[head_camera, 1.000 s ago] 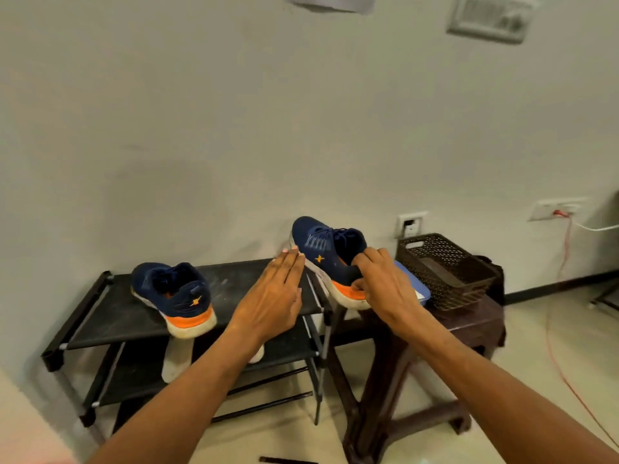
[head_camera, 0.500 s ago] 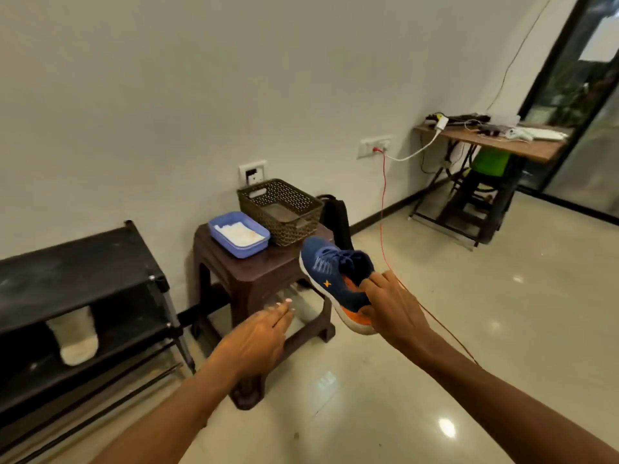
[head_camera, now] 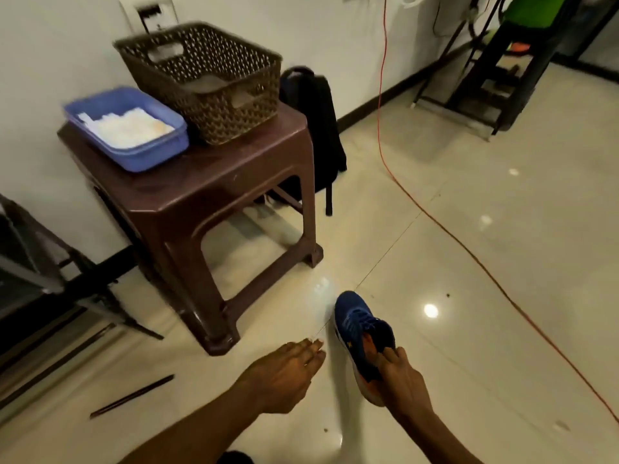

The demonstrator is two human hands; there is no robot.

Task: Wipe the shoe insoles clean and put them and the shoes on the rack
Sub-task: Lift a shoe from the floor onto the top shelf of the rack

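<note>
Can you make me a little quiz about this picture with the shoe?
1. Which hand holds the shoe?
2. True or false: the blue tub sits on the floor.
3. What stands beside the tub on the stool? A) a basket B) a bucket C) a lamp

Key: 1. the right hand; the left hand is empty. 2. False, it is on the stool. 3. A.

Right of the brown stool point(head_camera: 207, 195) you have open floor, crossed only by the red cable point(head_camera: 435, 216). Its top is crowded by the basket point(head_camera: 214, 78) and blue tub point(head_camera: 134, 152); left stands the rack point(head_camera: 30, 262).
</note>
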